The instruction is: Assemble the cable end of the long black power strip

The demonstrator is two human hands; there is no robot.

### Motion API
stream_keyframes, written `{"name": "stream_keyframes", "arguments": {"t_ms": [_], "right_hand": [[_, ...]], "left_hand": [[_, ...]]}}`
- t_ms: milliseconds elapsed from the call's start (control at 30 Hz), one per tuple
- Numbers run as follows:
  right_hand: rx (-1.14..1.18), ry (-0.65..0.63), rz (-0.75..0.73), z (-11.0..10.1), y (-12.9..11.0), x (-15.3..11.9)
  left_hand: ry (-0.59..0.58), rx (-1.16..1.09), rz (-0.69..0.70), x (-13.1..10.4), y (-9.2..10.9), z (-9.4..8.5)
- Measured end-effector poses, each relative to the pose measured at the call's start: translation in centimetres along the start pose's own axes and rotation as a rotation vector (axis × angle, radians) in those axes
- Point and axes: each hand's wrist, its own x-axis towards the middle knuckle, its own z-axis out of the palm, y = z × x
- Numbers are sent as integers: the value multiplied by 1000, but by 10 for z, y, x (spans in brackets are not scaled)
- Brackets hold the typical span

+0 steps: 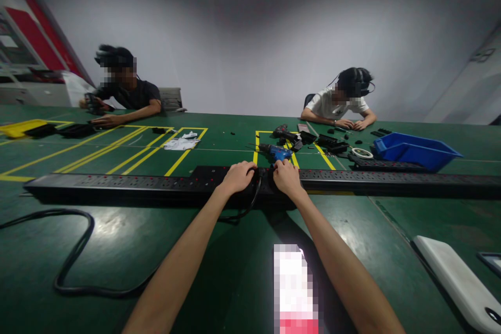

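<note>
Head camera: a long black socket bar (125, 183) lies across the green table (332, 224), running out of sight on the right. The left hand (238, 177) is laid over the bar's middle stretch, fingers bent over its top; the right hand (287, 177) sits near it on the same stretch, fingers curled likewise. Whether either hand pinches anything is impossible to say, the fingertips being partly hidden. A black cable (256, 195) comes down from the bar between the hands, just beside the left one, and bends away along the bar's near side (a black cord (72, 255) also loops there, farther left).

Just beyond the bar, by the right hand, lies a blue drill (277, 153), with a dark drill (284, 133) behind it. Also beyond the bar are white papers (182, 142) to the left, a blue bin (415, 150) to the right, and two co-workers seated. Nearer than the bar, to the right, lies a white device (450, 274).
</note>
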Motion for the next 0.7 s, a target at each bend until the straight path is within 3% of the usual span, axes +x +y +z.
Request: {"name": "stream_keyframes", "arguments": {"t_ms": [700], "right_hand": [[95, -8, 1, 4, 5, 3]], "left_hand": [[15, 12, 23, 1, -3, 6]]}}
